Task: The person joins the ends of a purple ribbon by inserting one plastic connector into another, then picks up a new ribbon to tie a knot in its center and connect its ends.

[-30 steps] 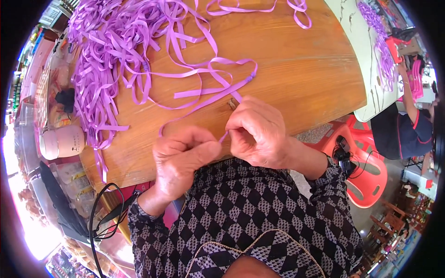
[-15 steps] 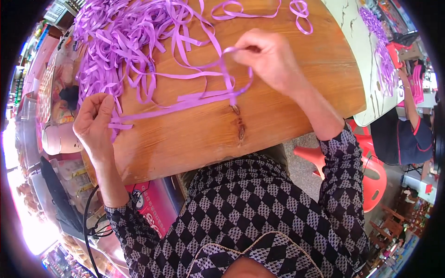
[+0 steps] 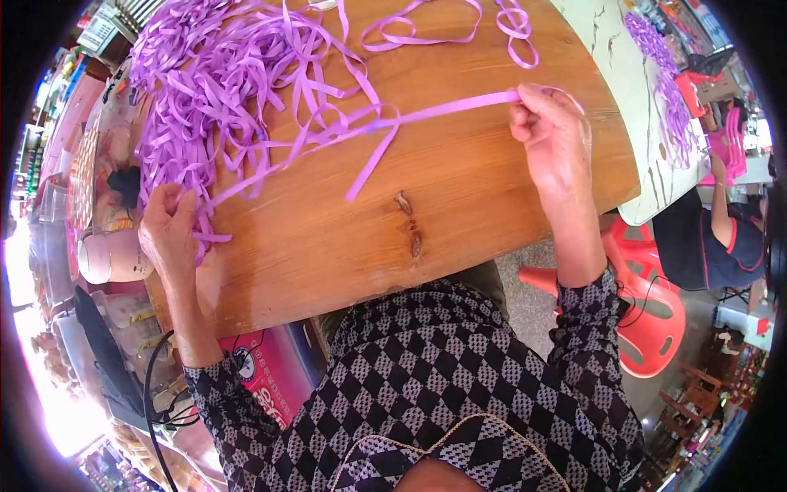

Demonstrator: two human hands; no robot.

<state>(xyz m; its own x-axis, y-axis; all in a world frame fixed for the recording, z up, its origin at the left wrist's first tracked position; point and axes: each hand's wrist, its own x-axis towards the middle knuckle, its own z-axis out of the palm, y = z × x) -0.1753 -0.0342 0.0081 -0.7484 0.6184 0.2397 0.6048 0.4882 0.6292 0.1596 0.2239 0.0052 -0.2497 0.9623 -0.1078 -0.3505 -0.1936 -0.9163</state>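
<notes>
A purple ribbon (image 3: 459,105) runs stretched between my two hands above the wooden table. My left hand (image 3: 168,220) pinches one end near the table's left edge, with a short tail hanging below the fingers. Out to the right, my right hand (image 3: 556,135) is closed on the other end. Around the middle of the span, loops and a loose ribbon end hang or lie; whether a knot sits there I cannot tell. Just beyond my left hand lies a big tangled heap of purple ribbons (image 3: 213,90), and some strands from it reach toward the stretched one.
The wooden table (image 3: 484,197) has loose ribbon loops (image 3: 516,37) at its far side. A white marbled table (image 3: 602,49) adjoins on the right, bearing another purple ribbon pile (image 3: 668,98). Red plastic stools (image 3: 656,328) stand below it, near another person (image 3: 713,238). A cup (image 3: 111,258) is at the left.
My right hand has moved right and drawn the ribbon out into a long, nearly straight line. The loop by that hand is gone from there. My left hand has barely shifted.
</notes>
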